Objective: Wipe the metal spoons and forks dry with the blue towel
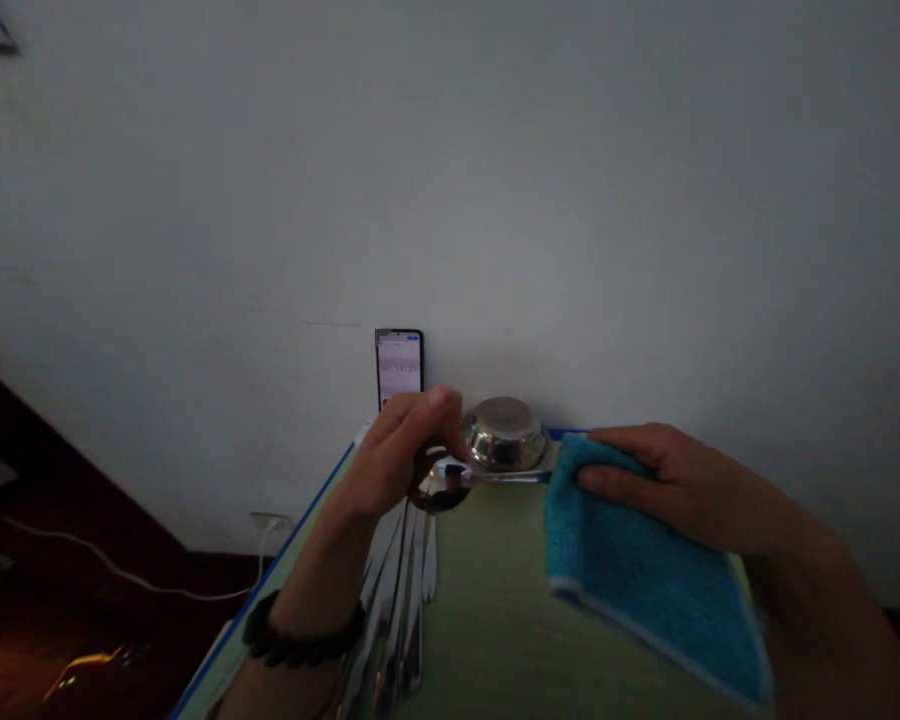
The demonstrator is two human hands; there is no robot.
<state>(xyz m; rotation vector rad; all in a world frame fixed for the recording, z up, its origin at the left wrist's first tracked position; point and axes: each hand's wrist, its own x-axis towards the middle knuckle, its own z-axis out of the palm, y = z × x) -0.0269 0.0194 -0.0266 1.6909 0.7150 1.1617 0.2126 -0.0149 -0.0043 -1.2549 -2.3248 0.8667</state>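
Left hand [397, 455] has the ladle [444, 497] by its bowl end, right hand [667, 485] pinches a blue cloth [645, 590] at the handle. Upturned steel dish [506, 435] sits behind; left arm [315, 575] kinda hides some cutlery [397, 600].

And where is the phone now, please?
In the head view, the phone stands by the wall, just beyond the left hand, left of the upturned bowl.

Wall [607, 220]: pale grey, faintly scuffed
Skirting [221, 572]: dark
Floor [165, 670]: dark reddish, orange glints at lower left
Table [495, 590]: pale green top, blue edge
Light: dim
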